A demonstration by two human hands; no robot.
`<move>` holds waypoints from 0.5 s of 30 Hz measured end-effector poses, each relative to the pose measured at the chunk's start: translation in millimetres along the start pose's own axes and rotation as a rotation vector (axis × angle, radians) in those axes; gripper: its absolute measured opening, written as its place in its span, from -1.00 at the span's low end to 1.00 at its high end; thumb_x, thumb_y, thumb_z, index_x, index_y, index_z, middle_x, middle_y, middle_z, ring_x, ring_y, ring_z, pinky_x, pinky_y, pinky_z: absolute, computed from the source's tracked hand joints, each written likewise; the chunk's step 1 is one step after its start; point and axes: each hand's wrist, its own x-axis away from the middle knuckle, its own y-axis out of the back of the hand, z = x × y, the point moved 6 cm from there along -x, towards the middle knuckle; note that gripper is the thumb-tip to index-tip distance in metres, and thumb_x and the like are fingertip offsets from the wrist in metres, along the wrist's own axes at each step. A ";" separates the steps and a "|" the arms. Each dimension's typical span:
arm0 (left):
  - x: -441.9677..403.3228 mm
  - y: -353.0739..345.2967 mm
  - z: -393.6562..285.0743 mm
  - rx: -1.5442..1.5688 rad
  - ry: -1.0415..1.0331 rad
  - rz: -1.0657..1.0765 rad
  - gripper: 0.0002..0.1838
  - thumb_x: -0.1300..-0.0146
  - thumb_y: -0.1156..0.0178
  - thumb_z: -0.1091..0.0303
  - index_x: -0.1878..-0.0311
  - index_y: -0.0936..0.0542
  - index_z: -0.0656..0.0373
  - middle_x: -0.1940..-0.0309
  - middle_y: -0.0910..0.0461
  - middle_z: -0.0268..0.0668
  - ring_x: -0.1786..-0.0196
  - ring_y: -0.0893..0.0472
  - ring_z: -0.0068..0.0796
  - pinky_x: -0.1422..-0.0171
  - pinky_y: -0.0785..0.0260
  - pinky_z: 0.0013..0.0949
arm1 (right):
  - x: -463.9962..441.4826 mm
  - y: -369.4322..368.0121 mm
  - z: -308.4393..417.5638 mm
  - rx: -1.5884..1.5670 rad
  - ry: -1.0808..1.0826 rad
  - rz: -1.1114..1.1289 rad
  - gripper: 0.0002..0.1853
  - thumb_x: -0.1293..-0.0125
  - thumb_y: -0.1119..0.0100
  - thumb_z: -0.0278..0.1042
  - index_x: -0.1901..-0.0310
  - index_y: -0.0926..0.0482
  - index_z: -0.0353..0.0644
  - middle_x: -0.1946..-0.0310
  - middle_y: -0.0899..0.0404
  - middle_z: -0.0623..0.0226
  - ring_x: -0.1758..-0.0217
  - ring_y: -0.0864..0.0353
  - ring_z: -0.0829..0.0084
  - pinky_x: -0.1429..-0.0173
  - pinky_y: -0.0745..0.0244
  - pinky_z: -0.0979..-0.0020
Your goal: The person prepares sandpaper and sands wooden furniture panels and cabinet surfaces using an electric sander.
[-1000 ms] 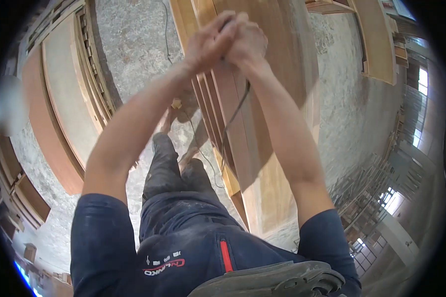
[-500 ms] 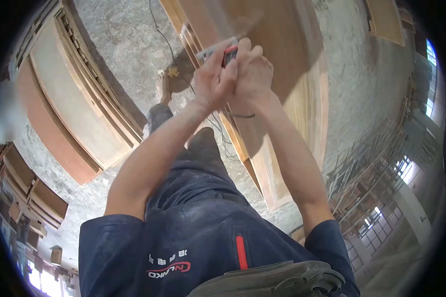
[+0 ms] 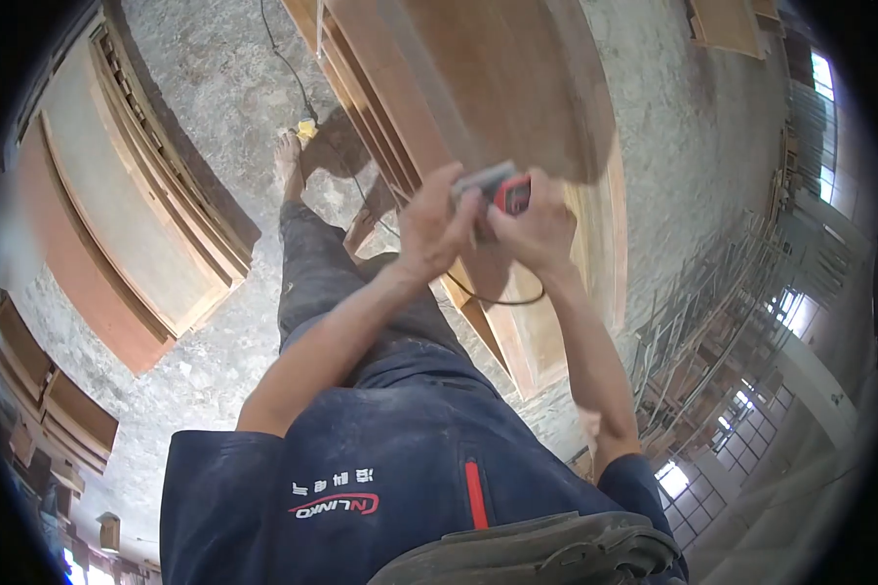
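Observation:
A red-and-grey corded power sander (image 3: 514, 196) is held over a stack of wooden panels (image 3: 468, 88), its flat grey base tilted up. My right hand (image 3: 541, 232) is closed around the red and dark body. On the other side, my left hand (image 3: 434, 229) is closed on the grey base end, with the thumb toward the middle. Both hands are slightly blurred. The black cord (image 3: 498, 300) loops below them across the panel edge. Whether the sander touches the top panel cannot be told.
Another stack of panels (image 3: 132, 205) lies on the floor to the left. A cable with a yellow connector (image 3: 307, 129) runs over the concrete floor (image 3: 195, 58) near my bare foot (image 3: 288, 156). Metal racks (image 3: 693, 302) and wood pieces stand at the right.
Both hands have drawn the sander back toward my body and slightly right. They are a little farther apart, and more of its red body and grey base shows. My view has shifted slightly.

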 end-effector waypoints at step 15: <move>-12.7 46.3 32.7 -0.010 0.140 -0.008 -0.56 -0.49 -0.35 0.17 -0.27 -0.69 0.28 -0.12 -0.78 -0.02 -0.18 -0.77 -0.11 -0.31 -0.56 -0.12 | 17.3 7.8 -23.0 0.186 0.030 -0.059 -0.41 -0.18 -0.55 -0.02 -0.13 -0.52 -0.11 0.13 -0.61 -0.05 0.20 -0.80 -0.14 0.11 -0.73 -0.05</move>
